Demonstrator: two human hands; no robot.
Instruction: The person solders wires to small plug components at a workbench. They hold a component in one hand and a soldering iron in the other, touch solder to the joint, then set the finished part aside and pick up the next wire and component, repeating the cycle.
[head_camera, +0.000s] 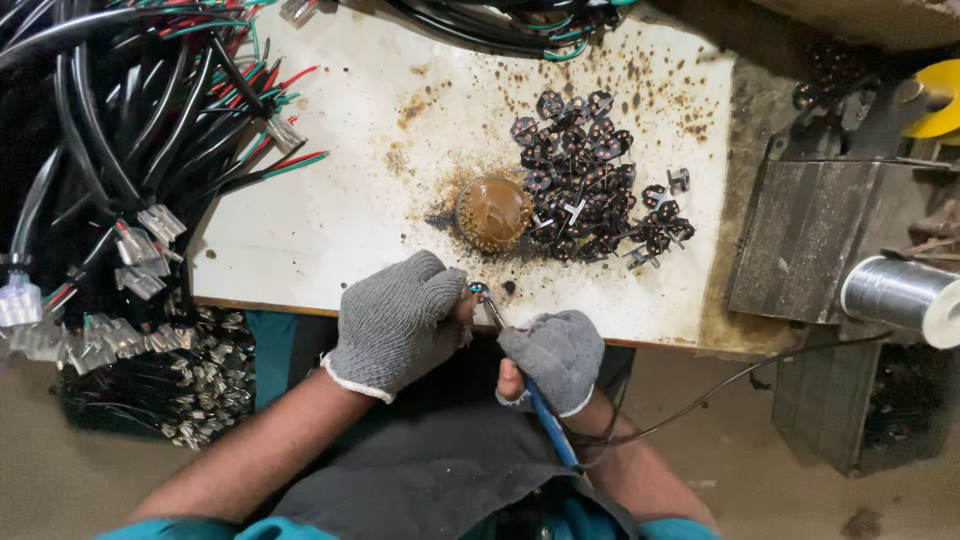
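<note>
nearest the camera, two bare forearms reach up from a dark apron toward the near edge of a stained white board (330, 200). the right hand (555, 355), in a grey knit glove, is closed around the blue handle of a soldering iron (520, 370), whose thin metal tip slants up and left to a small part at the board's edge, and a dark cord trails from the handle off to the right. the left hand (400, 320), also in a grey glove, is curled with its fingertips pinched together on that small component (478, 290), which touches the iron's tip just between the two hands. a little farther on the board sits a round brown tin of flux (492, 212), ringed by brown splatter. just right of it and farther back lies a heap of small black parts with metal legs (590, 180). to the far right a spool of silvery solder wire (900, 295) rests beside a grey metal block (810, 235). on the left, bundles of black, red and green wires with clear connectors (130, 180) spill over the board's edge, and more cables cross the far edge
</note>
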